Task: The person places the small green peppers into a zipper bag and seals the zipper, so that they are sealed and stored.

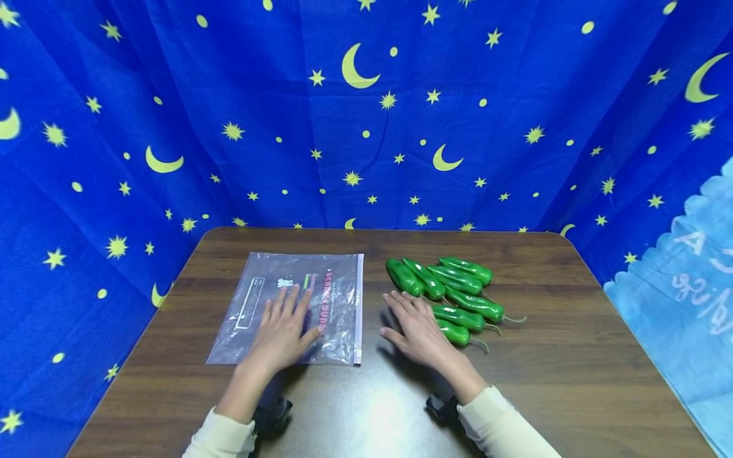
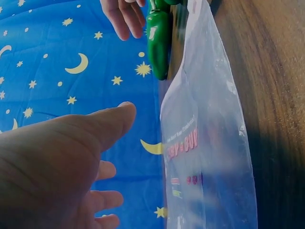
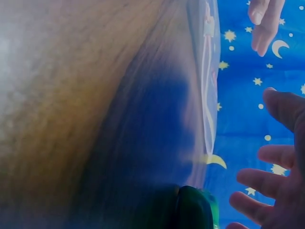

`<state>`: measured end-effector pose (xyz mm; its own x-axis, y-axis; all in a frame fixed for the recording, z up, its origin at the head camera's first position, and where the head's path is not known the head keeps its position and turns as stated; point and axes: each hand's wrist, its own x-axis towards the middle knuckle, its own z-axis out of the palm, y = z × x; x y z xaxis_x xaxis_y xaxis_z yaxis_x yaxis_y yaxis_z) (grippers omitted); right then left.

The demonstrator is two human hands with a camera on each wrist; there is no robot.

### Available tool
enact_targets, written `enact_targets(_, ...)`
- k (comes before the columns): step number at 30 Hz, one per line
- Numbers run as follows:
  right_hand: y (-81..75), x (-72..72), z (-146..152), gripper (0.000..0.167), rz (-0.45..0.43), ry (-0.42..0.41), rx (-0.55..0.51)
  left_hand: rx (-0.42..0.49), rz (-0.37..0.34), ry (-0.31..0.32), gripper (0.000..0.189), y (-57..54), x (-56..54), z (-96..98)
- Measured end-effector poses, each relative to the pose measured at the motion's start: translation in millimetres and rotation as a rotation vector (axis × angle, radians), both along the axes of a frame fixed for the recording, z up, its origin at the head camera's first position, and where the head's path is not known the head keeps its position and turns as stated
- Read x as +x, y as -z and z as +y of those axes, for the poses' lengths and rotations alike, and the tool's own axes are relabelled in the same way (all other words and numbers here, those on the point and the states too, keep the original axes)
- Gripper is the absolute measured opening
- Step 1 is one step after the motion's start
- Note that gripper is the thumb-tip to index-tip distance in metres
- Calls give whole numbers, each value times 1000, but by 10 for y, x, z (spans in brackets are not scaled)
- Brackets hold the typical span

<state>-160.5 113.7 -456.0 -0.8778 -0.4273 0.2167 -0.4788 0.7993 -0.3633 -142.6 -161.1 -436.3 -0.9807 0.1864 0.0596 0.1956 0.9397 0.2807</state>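
A clear zip bag [image 1: 343, 299] with pink lettering lies flat on the left half of the table, its slider edge facing right. Over its lower middle is my left hand [image 1: 280, 334], fingers straight and spread, holding nothing. In the left wrist view the same hand [image 2: 52, 157] hovers above the bag [image 2: 214, 133]. Several glossy green peppers [image 1: 458, 280] with stems lie grouped to the right. My right hand [image 1: 418, 331], also with extended fingers and nothing in it, is at the group's left side and hides part of it. A dark green pepper [image 3: 193, 210] shows below it in the right wrist view.
The brown wooden table [image 1: 544, 369] has rounded far corners. Blue cloth [image 1: 401, 127] with moons and stars hangs behind it and along its sides. A light blue cloth [image 1: 681, 312] with lettering hangs at the right edge. Dark wrist mounts [image 1: 273, 415] sit under both forearms.
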Motion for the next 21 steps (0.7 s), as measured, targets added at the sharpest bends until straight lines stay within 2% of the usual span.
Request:
enact_targets(9,44,-107,-65,67,-62,1,40,-12,-10,-4,80,9,-90,8)
enact_targets(21,95,-238,-200,65,-33,-47,101,0,-41,5,78,56,-204,-9)
